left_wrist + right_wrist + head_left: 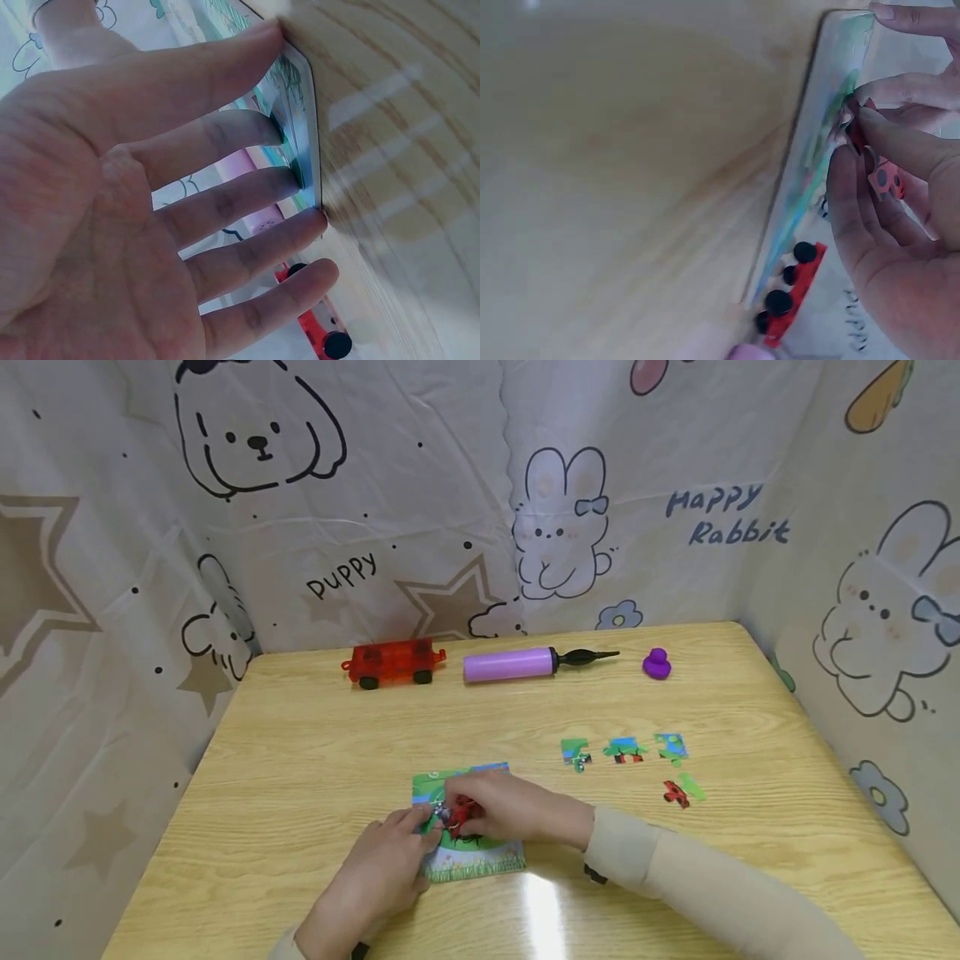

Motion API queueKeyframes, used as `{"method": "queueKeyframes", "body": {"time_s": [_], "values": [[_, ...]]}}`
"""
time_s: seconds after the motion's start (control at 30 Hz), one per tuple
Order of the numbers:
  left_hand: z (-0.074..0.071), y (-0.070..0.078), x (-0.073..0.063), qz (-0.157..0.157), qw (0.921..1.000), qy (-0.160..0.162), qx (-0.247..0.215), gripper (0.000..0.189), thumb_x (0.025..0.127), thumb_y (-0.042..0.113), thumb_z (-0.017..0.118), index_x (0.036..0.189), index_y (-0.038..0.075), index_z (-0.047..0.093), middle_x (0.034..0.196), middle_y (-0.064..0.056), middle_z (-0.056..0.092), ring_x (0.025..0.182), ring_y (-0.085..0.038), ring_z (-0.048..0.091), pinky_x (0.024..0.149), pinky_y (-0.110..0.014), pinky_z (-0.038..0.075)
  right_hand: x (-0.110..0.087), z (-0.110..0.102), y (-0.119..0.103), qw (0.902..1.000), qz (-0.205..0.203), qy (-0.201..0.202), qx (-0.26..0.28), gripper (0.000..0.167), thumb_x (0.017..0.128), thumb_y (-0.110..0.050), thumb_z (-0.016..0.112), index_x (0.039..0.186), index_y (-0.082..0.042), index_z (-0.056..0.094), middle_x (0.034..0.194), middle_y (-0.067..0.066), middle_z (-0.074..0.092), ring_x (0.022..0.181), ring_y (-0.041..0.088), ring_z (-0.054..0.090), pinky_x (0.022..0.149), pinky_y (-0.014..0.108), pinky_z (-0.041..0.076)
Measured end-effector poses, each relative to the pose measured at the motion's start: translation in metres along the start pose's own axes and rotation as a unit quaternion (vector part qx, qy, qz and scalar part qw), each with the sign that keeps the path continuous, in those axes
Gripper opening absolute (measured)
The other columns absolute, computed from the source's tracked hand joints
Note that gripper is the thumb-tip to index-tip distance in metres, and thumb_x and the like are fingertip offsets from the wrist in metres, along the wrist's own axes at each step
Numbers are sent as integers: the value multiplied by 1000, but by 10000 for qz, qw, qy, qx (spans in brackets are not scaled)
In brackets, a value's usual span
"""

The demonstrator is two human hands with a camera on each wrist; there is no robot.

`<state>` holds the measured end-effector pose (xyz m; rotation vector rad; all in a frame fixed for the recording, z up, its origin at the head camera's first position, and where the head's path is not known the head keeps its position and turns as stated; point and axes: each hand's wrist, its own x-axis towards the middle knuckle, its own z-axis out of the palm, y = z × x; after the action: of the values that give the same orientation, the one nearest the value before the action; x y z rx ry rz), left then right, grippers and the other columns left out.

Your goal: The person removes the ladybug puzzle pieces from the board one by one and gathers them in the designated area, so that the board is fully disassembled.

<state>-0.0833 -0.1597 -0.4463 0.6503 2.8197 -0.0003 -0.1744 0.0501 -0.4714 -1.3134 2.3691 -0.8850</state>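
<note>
A jigsaw board [476, 867] with a grass-and-flower lower edge lies flat on the table in front of me. My right hand [517, 806] reaches over it from the right, pinching a red black-spotted puzzle piece [886, 180] between thumb and fingers, close over the board's middle. On the left side, my left hand [378, 864] rests its fingertips on the board, near that piece. Its fingers look extended and spread in the left wrist view, with the thumb at the board's edge [307, 90]. The right hand hides part of the picture.
Several loose puzzle pieces [625, 750] lie to the right of the board, one of them red and green [677, 793]. Along the back stand a red toy wagon [393, 662], a purple hand pump [510, 665] and a small purple object [657, 665]. A printed curtain [450, 485] encloses the table.
</note>
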Motion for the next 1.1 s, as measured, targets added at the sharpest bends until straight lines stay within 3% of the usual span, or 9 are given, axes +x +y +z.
{"method": "queueKeyframes", "body": {"time_s": [0.23, 0.33, 0.5, 0.83, 1.1], "values": [[0, 0, 0, -49, 9994, -127, -313, 64, 84, 30, 89, 141, 12, 68, 157, -14, 55, 141, -38, 55, 99, -58, 57, -17, -12, 14, 9916, 533, 428, 1094, 14, 99, -9, 72, 107, -15, 64, 108, 0, 75, 100, 6, 71, 84, 21, 59], [0, 0, 0, -83, 9989, -147, -435, 64, 84, 28, 89, 141, 11, 68, 158, -15, 54, 142, -39, 54, 101, -60, 56, -26, -22, 20, 9900, 568, 464, 1205, 14, 99, -7, 72, 108, -15, 66, 106, 0, 75, 98, 7, 72, 83, 23, 61], [2, 0, -2, -68, 9983, -30, -570, 64, 82, 25, 90, 140, 10, 68, 157, -16, 54, 142, -40, 54, 101, -62, 55, -51, -41, 35, 9868, 548, 192, 1511, 15, 99, -4, 71, 109, -15, 70, 98, 1, 76, 90, 10, 71, 80, 27, 63], [4, -4, -7, -14, 9987, 105, -492, 67, 82, 29, 90, 142, 9, 67, 159, -15, 53, 142, -41, 53, 102, -63, 54, -108, -70, 62, 9856, 1098, 142, 1277, 18, 97, -9, 75, 114, -13, 71, 92, -1, 69, 82, 8, 62, 75, 26, 59], [7, -10, -8, 268, 9983, 136, -494, 70, 86, 29, 88, 147, 9, 61, 163, -14, 48, 144, -40, 53, 107, -65, 50, -143, -82, 74, 9808, 1566, 378, 1101, 19, 93, -6, 78, 106, -9, 64, 89, -1, 67, 83, 7, 61, 73, 23, 56]]}}
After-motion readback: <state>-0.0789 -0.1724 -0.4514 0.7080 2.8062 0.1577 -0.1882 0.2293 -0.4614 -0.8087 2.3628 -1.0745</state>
